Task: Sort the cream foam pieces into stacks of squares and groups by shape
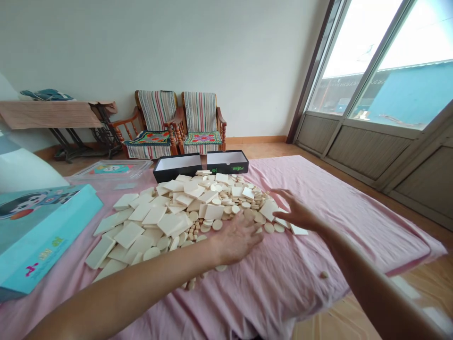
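Bare forearms are nearest to the camera, the left forearm (123, 288) entering from the near left corner and the right forearm (375, 278) from the near right, and the frame cuts off both. At their ends, the left hand (235, 238) lies flat with the palm down, its fingers (249, 231) a little spread and touching round discs (217, 225) on the near side of the pile (177, 217). The right hand (297, 212) is open too, its fingers (283, 198) spread, slightly curved and pointing left, just beside a square tile (269, 210) at the pile's right edge. As far as I can see, no finger is pinching anything, but I cannot tell what is under the left palm. The pile, cream tiles (129, 234) mixed with the discs, lies on a pink sheet (339, 245) and its long axis runs mostly left to right, so most of it lies to the left of both hands, and the left hand is further over it. Two black boxes (173, 175) stand at its far edge, and a teal box (42, 231) on the left is cut off by the frame. The pile's lower layers are hidden.
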The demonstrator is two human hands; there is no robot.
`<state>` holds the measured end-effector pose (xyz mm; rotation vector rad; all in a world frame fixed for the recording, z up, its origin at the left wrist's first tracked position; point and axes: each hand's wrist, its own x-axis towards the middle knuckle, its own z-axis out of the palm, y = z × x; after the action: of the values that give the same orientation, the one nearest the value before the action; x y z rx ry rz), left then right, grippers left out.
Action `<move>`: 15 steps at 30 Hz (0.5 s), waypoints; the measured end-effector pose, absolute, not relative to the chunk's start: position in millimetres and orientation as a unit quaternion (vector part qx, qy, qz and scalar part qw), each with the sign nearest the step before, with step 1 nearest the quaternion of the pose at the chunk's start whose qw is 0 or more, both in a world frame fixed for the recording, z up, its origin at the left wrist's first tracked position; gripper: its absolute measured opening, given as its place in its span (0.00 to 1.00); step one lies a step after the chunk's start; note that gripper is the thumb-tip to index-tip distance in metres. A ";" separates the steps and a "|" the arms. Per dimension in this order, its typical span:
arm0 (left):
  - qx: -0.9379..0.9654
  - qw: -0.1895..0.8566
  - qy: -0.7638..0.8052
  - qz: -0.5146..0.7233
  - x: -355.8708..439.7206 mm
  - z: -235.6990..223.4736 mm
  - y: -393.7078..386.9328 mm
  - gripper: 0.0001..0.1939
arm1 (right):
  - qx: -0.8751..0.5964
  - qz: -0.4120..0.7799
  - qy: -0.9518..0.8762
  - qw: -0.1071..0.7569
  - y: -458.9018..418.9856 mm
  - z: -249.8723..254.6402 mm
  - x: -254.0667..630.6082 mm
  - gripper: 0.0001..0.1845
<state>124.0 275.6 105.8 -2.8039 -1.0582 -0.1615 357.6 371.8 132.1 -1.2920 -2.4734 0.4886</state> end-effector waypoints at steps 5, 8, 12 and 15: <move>-0.906 0.108 -0.408 -0.045 77.1 106.3 266.7 0.16 | -0.472 0.261 -0.842 0.021 307.5 141.2 411.8 0.08; -0.897 0.125 -0.420 -0.056 48.9 109.0 264.9 0.17 | -0.457 0.307 -0.835 0.002 278.5 131.6 428.4 0.04; -0.896 0.109 -0.422 -0.090 23.0 125.7 247.2 0.20 | -0.439 0.322 -0.839 -0.001 275.7 118.3 434.4 0.03; -0.920 0.033 -0.382 -0.084 13.3 138.9 216.0 0.23 | -0.415 0.333 -0.847 0.004 289.1 124.8 423.4 0.03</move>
<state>13.3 216.0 138.9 -2.8308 -1.1757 -0.2589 423.4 289.1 124.8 -1.3005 -2.6535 1.0443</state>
